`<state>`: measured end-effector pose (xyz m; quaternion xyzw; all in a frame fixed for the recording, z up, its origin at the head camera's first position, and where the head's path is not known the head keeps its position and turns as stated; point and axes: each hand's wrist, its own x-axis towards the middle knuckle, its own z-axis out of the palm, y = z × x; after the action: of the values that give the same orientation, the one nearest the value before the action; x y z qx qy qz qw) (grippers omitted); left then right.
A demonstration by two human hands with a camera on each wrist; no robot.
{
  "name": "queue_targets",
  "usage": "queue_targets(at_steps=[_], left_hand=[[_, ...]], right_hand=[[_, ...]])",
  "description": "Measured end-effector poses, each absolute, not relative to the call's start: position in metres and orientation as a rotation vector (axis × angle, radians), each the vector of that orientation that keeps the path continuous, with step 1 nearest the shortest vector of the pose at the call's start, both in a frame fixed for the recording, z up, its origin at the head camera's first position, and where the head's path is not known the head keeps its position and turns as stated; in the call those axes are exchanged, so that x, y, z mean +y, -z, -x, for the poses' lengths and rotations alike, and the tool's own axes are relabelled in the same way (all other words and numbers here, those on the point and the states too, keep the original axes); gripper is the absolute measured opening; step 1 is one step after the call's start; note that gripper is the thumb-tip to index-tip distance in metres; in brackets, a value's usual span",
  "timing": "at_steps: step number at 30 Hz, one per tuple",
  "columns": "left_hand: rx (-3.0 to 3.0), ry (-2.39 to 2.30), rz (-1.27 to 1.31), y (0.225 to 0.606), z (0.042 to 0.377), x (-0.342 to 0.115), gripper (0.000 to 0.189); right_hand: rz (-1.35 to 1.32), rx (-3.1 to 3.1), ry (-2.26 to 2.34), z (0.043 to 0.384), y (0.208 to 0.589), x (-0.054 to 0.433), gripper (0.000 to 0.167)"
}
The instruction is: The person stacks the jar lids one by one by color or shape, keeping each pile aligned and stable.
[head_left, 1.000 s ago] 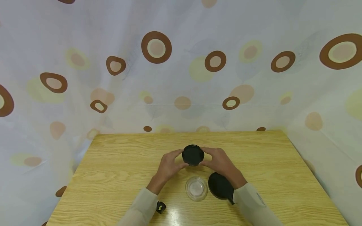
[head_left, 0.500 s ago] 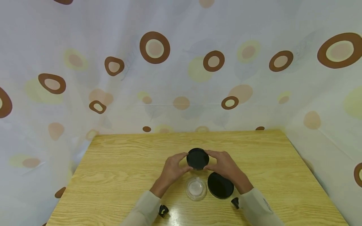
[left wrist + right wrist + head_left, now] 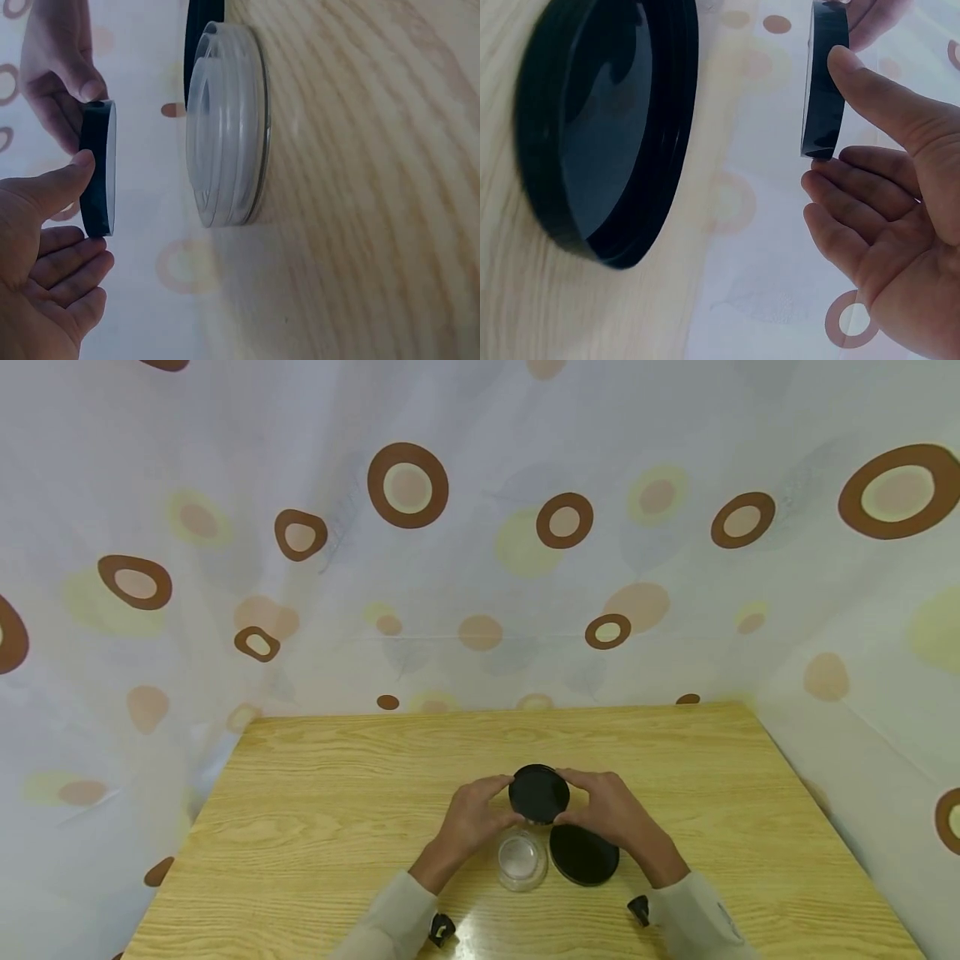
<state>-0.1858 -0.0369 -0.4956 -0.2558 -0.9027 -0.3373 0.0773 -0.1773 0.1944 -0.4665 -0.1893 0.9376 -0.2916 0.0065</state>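
Both hands hold a round black lid (image 3: 538, 794) above the table, one at each side. Its dark face shows in the head view; a pale underside edge (image 3: 112, 169) shows in the left wrist view. My left hand (image 3: 471, 820) pinches the left rim between thumb and fingers. At the right rim, my right hand (image 3: 611, 810) does the same. Below and nearer me sits a clear round container (image 3: 522, 862), with ringed plastic layers visible in the left wrist view. A larger black lid-like dish (image 3: 585, 857) lies to its right, its raised rim facing up in the right wrist view.
The wood-grain table (image 3: 330, 827) meets a patterned cloth backdrop (image 3: 480, 568) at the back and sides. A small black wrist device (image 3: 441, 930) shows by the left sleeve, another black device (image 3: 639, 910) by the right sleeve.
Both hands have carried the black lid to the right and toward me, closer to the clear container and the larger black dish. Those two stay in place.
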Motion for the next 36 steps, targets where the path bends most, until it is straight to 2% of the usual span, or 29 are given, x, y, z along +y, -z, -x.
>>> queue_targets(at_steps=[10, 36], left_hand=[[-2.652, 1.012, 0.87, 0.501, 0.182, -0.024, 0.052], [-2.764, 0.913, 0.923, 0.51, 0.17, 0.001, 0.053]], right_hand=[[0.593, 2.959, 0.847, 0.169, 0.471, 0.208, 0.067], [0.466, 2.876, 0.845, 0.15, 0.478, 0.229, 0.07]])
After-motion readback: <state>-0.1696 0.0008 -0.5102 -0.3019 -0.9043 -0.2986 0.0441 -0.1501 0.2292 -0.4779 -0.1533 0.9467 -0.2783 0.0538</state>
